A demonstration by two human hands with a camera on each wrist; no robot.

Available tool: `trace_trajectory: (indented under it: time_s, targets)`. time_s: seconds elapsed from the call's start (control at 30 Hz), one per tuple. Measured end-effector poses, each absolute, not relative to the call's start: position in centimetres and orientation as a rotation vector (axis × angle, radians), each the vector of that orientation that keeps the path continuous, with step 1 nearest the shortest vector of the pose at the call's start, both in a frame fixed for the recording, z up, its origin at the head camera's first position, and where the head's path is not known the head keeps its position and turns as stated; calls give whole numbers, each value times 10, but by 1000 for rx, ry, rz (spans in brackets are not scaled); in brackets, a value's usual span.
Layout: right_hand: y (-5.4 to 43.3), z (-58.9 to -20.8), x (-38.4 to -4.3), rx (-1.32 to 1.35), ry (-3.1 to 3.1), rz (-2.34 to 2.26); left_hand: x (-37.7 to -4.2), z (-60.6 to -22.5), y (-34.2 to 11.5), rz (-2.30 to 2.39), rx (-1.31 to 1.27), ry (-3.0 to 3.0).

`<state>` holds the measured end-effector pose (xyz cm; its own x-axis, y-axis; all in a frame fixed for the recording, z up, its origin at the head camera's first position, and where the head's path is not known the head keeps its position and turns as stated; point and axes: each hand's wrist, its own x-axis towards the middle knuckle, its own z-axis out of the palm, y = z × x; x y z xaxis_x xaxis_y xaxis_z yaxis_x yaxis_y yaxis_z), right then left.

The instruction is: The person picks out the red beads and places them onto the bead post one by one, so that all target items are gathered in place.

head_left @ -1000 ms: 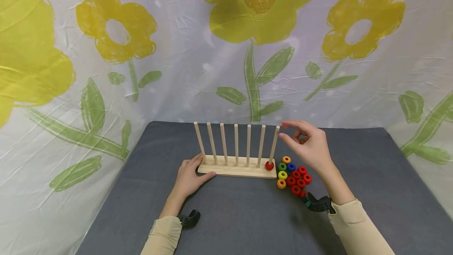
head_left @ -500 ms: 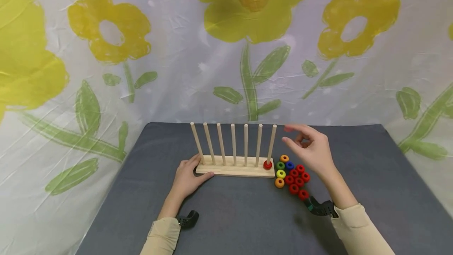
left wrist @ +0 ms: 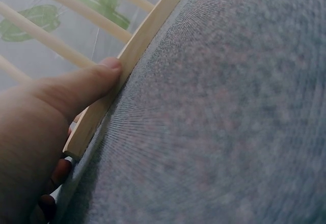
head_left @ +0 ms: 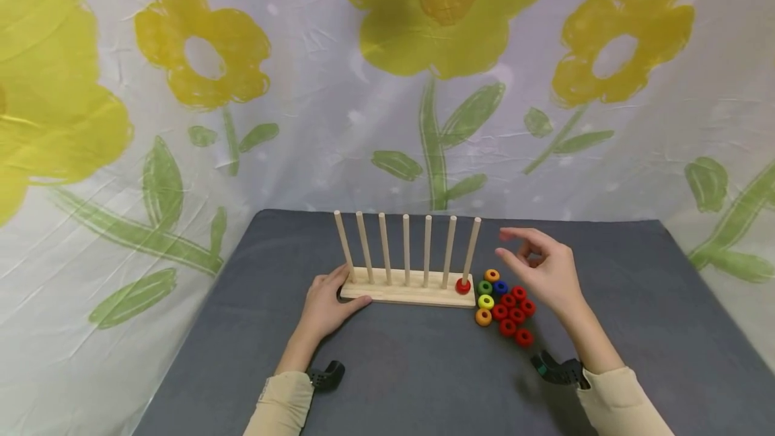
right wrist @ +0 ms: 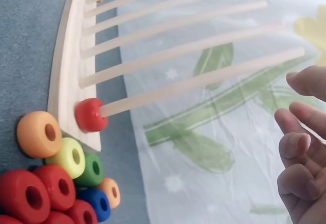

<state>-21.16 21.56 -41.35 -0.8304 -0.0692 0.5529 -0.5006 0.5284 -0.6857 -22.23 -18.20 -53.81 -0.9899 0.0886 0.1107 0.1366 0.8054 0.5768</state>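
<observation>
Head view: a grey cloth-covered bench (head_left: 424, 382) stands before a white sheet painted with yellow flowers (head_left: 387, 73). On it sits a pale wooden base with seven upright pegs (head_left: 407, 293). The left hand (head_left: 327, 303) grips the base's left end, thumb along the front edge, its fingers partly hidden behind. The right hand (head_left: 545, 273) hovers empty above loose red, orange, green, yellow and blue wooden beads (head_left: 504, 305), fingers loosely spread. One red bead (head_left: 463, 286) sits at the foot of the rightmost peg.
</observation>
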Motion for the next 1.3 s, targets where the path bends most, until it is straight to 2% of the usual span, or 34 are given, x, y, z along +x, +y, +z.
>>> trace_trajectory:
  time_s: [0.77, 1.3]
  targets:
    - [236, -454, -200, 394, -2380, 1242, -221, -537, -180, -953, -173, -2881]
    - [250, -467, -191, 338, -2402, 1248, -221, -538, -180, -957, -170, -2872]
